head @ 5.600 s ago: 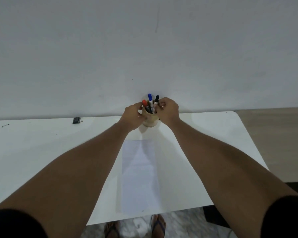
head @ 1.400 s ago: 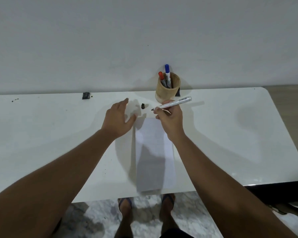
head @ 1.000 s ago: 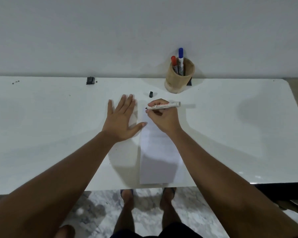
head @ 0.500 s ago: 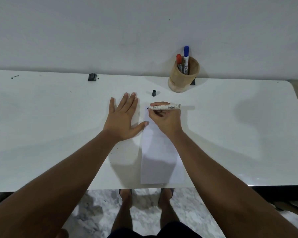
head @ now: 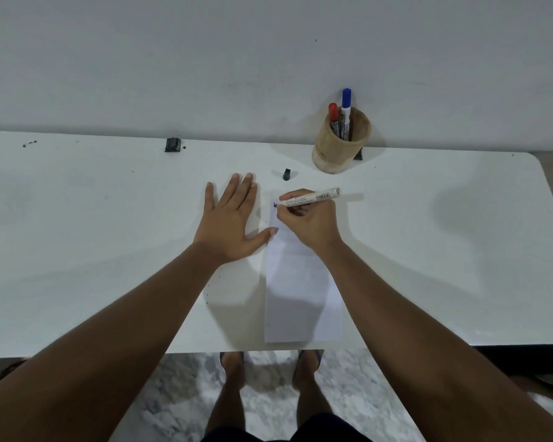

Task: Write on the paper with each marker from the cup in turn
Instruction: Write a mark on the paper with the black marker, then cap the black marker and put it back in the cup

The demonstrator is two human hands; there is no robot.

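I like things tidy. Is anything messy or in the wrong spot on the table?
A little. The black cap lies loose on the table, off the marker in the right hand. Dark crumbs dot the far left corner. The cup stands upright, and nothing has spilled.

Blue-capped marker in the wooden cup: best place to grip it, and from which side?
Take the blue-capped marker by its cap and upper white barrel, coming from above. It stands near upright and rises well clear of the round wooden cup rim, taller than the red-capped marker close on its left. A two-finger pinch front to back probably suits best, then lift straight up.
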